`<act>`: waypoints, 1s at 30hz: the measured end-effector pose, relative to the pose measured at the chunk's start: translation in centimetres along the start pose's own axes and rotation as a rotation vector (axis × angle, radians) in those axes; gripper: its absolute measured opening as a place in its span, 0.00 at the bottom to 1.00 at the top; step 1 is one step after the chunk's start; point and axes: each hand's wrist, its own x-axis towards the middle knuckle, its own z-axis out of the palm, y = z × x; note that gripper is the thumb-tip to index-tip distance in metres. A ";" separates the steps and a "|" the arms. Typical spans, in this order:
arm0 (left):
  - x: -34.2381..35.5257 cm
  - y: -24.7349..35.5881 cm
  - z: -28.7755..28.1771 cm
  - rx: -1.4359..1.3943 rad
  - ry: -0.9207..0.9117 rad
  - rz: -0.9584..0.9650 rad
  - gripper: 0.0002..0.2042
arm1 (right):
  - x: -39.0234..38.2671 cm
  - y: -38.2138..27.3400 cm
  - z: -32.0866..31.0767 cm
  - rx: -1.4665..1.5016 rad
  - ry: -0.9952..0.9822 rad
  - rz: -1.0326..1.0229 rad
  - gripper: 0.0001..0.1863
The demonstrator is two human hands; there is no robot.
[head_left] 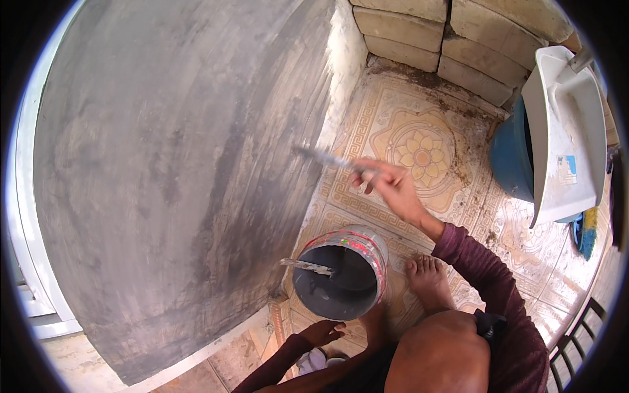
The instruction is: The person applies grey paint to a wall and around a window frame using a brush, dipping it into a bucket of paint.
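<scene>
By the lower right edge of the grey wall (177, 164) stands a bucket (376, 252). Near it, the left hand (322, 333) extends loose fingers; the right hand (388, 187) grips a blurred tool (331, 158) higher along that edge. A stick (306, 266) leans in the bucket.

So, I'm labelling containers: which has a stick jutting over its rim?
The bucket of grey mixture near the left hand; the stick crosses its rim, while none shows at the blue tub.

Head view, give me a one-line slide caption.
Right hand holding a motion-blurred tool beside a grey-coated wall, bucket of grey liquid nearby.
</scene>
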 end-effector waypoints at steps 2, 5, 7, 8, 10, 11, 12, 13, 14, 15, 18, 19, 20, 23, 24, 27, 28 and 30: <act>-0.3 0.6 -0.4 -0.057 -0.007 -0.067 0.23 | 1.1 0.2 -1.4 0.307 0.225 0.107 0.20; -0.6 -0.2 0.3 -0.045 0.027 -0.043 0.21 | 2.4 -0.5 -2.4 0.418 0.212 0.141 0.22; -0.6 -0.2 0.4 -0.024 0.025 -0.022 0.21 | 3.0 -0.5 -2.9 0.349 0.159 0.166 0.23; -0.7 -0.1 0.5 -0.026 0.011 -0.030 0.21 | 3.3 -0.3 -3.1 0.272 0.128 0.176 0.24; -0.6 -0.1 0.5 -0.023 0.005 -0.027 0.22 | 4.7 -0.6 -3.7 0.042 0.122 0.170 0.25; -0.5 -0.3 0.6 -0.019 0.013 -0.016 0.22 | 5.7 -1.1 -4.0 -0.110 0.147 0.156 0.25; -0.6 -0.5 0.7 -0.015 0.022 -0.008 0.21 | 6.7 -1.5 -4.2 -0.259 0.170 0.141 0.26; -0.5 -0.5 0.7 -0.016 0.027 -0.007 0.21 | 7.6 -2.0 -4.2 -0.403 0.194 0.138 0.25; -0.5 -0.5 0.6 -0.016 0.032 -0.005 0.21 | 8.4 -1.7 -4.0 -0.447 0.220 0.096 0.25; -0.5 -0.5 0.6 -0.015 0.038 -0.004 0.21 | 9.2 -1.0 -3.8 -0.489 0.246 0.052 0.25; -0.6 -0.2 0.4 -0.016 0.036 -0.013 0.21 | 8.6 1.3 -0.9 -0.458 0.159 -0.067 0.24; -0.7 -0.2 0.5 -0.017 0.044 -0.009 0.21 | 7.4 2.1 0.3 -0.420 0.104 -0.106 0.24; -0.7 -0.1 0.5 -0.018 0.048 -0.004 0.21 | 5.8 3.2 1.2 -0.431 0.026 -0.110 0.23; -0.7 -0.2 0.6 -0.029 0.032 -0.024 0.21 | 0.8 2.5 4.0 -0.418 -0.282 0.038 0.19; -0.8 -0.3 0.6 -0.031 0.020 -0.035 0.21 | 0.7 2.2 3.8 -0.435 -0.343 0.047 0.18; -0.3 -1.4 1.0 0.001 0.029 0.022 0.21 | 2.0 3.1 2.0 -0.370 -0.277 -0.045 0.16; -0.4 -1.3 0.9 0.000 0.026 0.005 0.22 | 3.9 2.7 0.9 -0.377 -0.212 -0.021 0.17; -0.1 -0.3 0.1 0.012 0.009 -0.004 0.22 | 7.3 2.0 -3.0 -0.387 -0.033 0.002 0.18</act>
